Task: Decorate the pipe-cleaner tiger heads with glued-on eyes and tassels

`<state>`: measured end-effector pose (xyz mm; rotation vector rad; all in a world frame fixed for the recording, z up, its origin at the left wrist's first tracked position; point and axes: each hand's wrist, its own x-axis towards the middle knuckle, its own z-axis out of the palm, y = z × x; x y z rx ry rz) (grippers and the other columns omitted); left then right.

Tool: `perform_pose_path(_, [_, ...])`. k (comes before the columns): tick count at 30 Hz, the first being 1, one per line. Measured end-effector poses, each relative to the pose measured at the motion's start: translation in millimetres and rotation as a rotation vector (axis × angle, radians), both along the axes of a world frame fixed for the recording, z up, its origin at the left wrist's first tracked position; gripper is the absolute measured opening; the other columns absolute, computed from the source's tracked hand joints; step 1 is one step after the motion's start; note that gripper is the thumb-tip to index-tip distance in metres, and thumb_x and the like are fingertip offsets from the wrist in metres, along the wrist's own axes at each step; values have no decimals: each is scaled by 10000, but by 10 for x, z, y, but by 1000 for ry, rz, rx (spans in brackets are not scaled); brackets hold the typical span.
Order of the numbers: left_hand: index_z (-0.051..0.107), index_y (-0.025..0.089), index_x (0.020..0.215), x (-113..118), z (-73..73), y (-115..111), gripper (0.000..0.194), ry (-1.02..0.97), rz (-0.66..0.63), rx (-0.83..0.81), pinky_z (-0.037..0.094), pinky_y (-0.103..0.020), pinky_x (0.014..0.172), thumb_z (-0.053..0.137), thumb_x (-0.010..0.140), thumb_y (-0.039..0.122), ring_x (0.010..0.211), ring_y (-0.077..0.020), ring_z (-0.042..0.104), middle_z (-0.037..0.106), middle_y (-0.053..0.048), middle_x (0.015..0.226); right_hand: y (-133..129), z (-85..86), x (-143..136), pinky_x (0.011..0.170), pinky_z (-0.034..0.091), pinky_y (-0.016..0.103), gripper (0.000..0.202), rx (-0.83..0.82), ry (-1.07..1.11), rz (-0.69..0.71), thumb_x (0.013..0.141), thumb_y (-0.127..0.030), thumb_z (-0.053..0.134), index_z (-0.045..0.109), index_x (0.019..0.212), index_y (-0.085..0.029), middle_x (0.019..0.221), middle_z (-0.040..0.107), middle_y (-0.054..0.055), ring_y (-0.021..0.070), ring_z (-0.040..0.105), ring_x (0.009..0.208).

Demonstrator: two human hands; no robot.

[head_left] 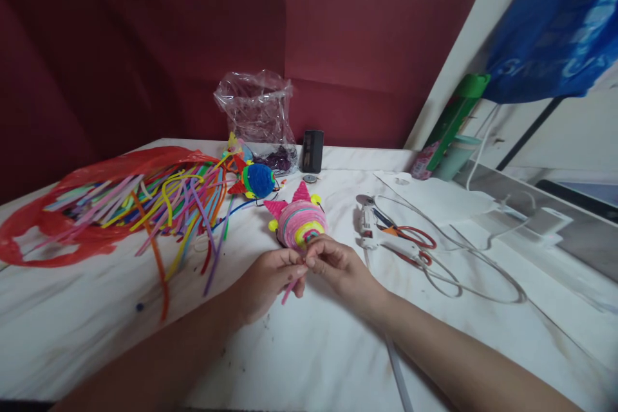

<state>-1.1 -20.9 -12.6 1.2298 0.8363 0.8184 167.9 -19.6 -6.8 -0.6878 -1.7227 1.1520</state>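
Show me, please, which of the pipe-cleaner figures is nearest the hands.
The pink-striped figure, just beyond the left hand and right hand; the blue-bodied figure sits farther back.

Left hand (276,275) and right hand (342,268) at pink strip (288,292) (striped figure (291,221) beyond)

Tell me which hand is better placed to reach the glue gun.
Probably the right hand: the glue gun lies to its right, nearer it than the left hand, though both look occupied.
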Motion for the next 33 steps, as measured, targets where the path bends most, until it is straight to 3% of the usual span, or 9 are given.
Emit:
perform_pose_path(2, [539, 157, 662, -2, 6, -3, 210, 64, 42, 17, 266, -222, 467, 600, 697, 355, 441, -76, 397, 526, 32, 483, -11, 50, 50, 719, 478, 326, 153, 291, -200, -125, 905, -250, 507, 542, 771, -185, 802, 578, 58, 181, 583, 791])
perform_pose_path(4, [522, 166, 616, -2, 9, -14, 171, 156, 94, 46, 282, -230, 485, 577, 671, 319, 440, -76, 371, 461, 58, 447, -31, 92, 86, 713, 469, 320, 146, 566, -413, -128, 907, -165, 451, 551, 801, -171, 870, 566, 96, 196, 536, 843])
perform_pose_path(8, [465, 181, 531, 7, 8, -35, 165, 372, 165, 193, 235, -237, 474, 559, 632, 271, 456, -78, 335, 405, 68, 459, -57, 105, 106, 673, 461, 316, 233, 818, -720, -33, 902, -67, 372, 554, 794, -163, 840, 572, 97, 193, 485, 779])
perform_pose_path(11, [459, 183, 531, 11, 24, -29, 181, 339, 171, 191, 238, -241, 481, 570, 639, 278, 459, -80, 345, 415, 65, 463, -24, 60, 106, 713, 479, 315, 202, 721, -588, -70, 924, -129, 408, 584, 834, -168, 871, 589, 96, 186, 527, 815])
perform_pose_path(15, [486, 180, 597, 8, 60, -13, 228, -5, 133, 63, 300, -250, 513, 604, 689, 352, 450, -74, 344, 411, 74, 464, 41, -5, 89, 698, 486, 293, 143, 188, -214, -182, 886, -310, 550, 613, 907, -184, 820, 617, 52, 157, 585, 762])
perform_pose_path(17, [510, 172, 626, 6, 61, -14, 243, -122, 101, 23, 317, -252, 532, 637, 693, 367, 449, -66, 328, 399, 80, 475, 45, -31, 58, 670, 480, 284, 204, -41, -81, -134, 840, -390, 604, 613, 860, -187, 746, 614, 19, 143, 588, 698])
perform_pose_path(20, [554, 158, 670, 6, 45, -22, 237, -159, 61, -2, 321, -257, 542, 659, 697, 368, 445, -63, 320, 393, 82, 472, 19, -62, -6, 659, 471, 276, 253, -175, 46, -43, 789, -432, 655, 603, 811, -185, 699, 610, -2, 131, 587, 657])
perform_pose_path(26, [519, 164, 611, 2, 39, -33, 256, -106, 79, -25, 318, -265, 543, 682, 671, 352, 438, -59, 311, 383, 83, 468, -15, -59, -28, 651, 453, 259, 223, -98, 34, -69, 820, -401, 629, 597, 783, -184, 714, 585, -2, 120, 557, 663])
perform_pose_path(33, [526, 163, 628, 5, -2, -26, 280, -126, 28, -75, 320, -271, 556, 695, 670, 383, 444, -62, 305, 360, 91, 452, -20, 68, 70, 664, 467, 263, 204, 440, -349, -153, 932, -251, 444, 545, 768, -186, 735, 584, 43, 143, 542, 698])
